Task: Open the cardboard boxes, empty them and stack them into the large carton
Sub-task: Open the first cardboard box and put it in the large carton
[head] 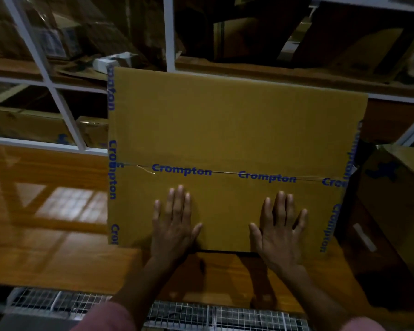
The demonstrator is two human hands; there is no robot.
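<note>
A sealed cardboard box printed "Crompton" lies on a glossy wooden bench. The left hand and right hand press flat on its lid, fingers straight and spread, grasping nothing. An open carton stands just right; white-framed shelves of dim cartons rise behind.

Taped box on seemingly wooden table
</note>
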